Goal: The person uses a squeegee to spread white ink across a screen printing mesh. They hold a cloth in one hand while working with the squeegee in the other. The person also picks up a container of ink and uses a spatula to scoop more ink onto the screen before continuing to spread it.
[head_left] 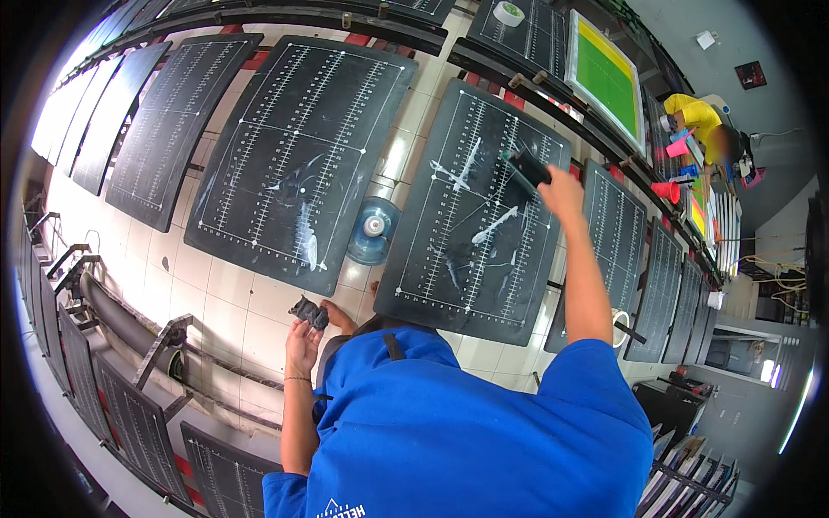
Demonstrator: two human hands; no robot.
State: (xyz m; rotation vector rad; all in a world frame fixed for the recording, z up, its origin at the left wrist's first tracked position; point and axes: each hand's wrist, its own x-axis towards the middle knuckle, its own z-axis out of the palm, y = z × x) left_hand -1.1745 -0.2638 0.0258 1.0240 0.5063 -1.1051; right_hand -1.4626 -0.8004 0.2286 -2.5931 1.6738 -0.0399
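My right hand (561, 194) is closed on a dark flat tool (528, 173) with a straight edge, held over the upper right of a black board (414, 276) with white ruled marks. White streaks and wet-looking smears lie across that board's surface. Low on the left, beside the board to its left, my left hand (302, 344) grips a crumpled dark cloth (308, 312). The fingers are partly hidden under the cloth. Another marked black board (285, 164) stands to the left, with a white smear near its lower end.
A clear blue water jug (371, 231) stands between the two boards. More black boards (177, 138) line both sides. At the far right are a green and yellow printing frame (604, 82), a red cup (665, 190) and a person in yellow (699, 116). A roller (129, 328) lies left.
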